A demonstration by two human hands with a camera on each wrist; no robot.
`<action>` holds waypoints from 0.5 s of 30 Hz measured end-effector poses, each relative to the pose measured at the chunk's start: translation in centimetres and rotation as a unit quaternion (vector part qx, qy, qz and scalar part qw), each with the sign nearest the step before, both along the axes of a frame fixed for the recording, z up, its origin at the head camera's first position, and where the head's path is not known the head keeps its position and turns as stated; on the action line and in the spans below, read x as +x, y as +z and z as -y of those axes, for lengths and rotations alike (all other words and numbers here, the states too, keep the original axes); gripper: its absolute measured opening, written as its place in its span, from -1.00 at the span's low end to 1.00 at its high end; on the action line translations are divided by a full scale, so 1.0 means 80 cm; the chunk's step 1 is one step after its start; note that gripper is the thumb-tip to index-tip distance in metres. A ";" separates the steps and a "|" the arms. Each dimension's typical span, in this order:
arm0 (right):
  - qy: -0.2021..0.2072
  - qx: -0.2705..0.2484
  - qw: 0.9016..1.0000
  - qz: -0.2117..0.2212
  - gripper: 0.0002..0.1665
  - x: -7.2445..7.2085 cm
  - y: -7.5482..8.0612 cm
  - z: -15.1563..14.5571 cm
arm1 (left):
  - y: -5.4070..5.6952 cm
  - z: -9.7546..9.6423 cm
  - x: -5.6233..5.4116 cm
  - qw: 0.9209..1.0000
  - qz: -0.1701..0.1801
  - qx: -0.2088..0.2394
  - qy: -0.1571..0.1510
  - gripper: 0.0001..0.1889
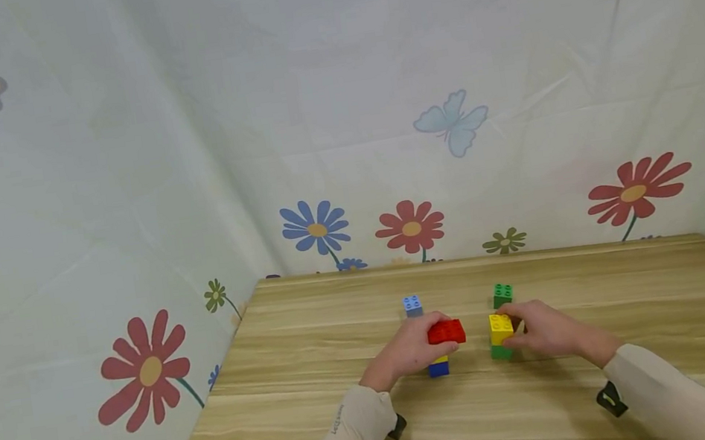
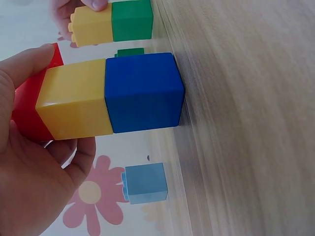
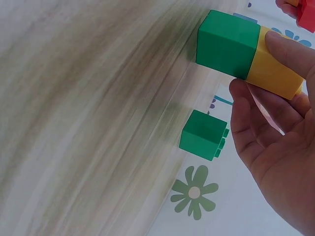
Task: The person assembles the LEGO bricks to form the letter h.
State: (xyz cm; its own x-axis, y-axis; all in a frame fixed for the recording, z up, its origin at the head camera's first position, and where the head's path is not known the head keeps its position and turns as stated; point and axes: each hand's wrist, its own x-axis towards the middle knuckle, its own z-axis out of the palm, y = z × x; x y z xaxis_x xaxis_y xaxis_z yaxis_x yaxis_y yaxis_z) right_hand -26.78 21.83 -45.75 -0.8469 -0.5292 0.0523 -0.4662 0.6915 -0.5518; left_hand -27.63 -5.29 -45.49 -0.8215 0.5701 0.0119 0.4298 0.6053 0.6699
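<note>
My left hand [image 1: 414, 347] grips a long red brick [image 1: 446, 332] between thumb and fingers. Under the red brick sits a yellow brick [image 2: 76, 101], and below that a blue brick [image 2: 143, 92] at the tabletop, the three forming one stack. To the right, my right hand [image 1: 550, 329] pinches a yellow brick [image 1: 501, 328] from its right side. That yellow brick tops a green brick [image 1: 501, 352], the lower half of a two-brick stack. A gap separates the two stacks.
Behind the left stack stands a single light blue brick [image 1: 413, 307]. Another green brick [image 1: 502, 294] stands behind the right stack. Both are on the wood-grain table [image 1: 311, 308], which meets a flower-printed cloth backdrop [image 1: 336, 102] at its far edge.
</note>
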 end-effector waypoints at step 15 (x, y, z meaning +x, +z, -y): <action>0.008 0.004 1.000 -0.004 -0.44 -0.001 -0.002 0.007 | 0.001 -0.002 -0.002 1.000 0.013 0.004 0.002 -0.61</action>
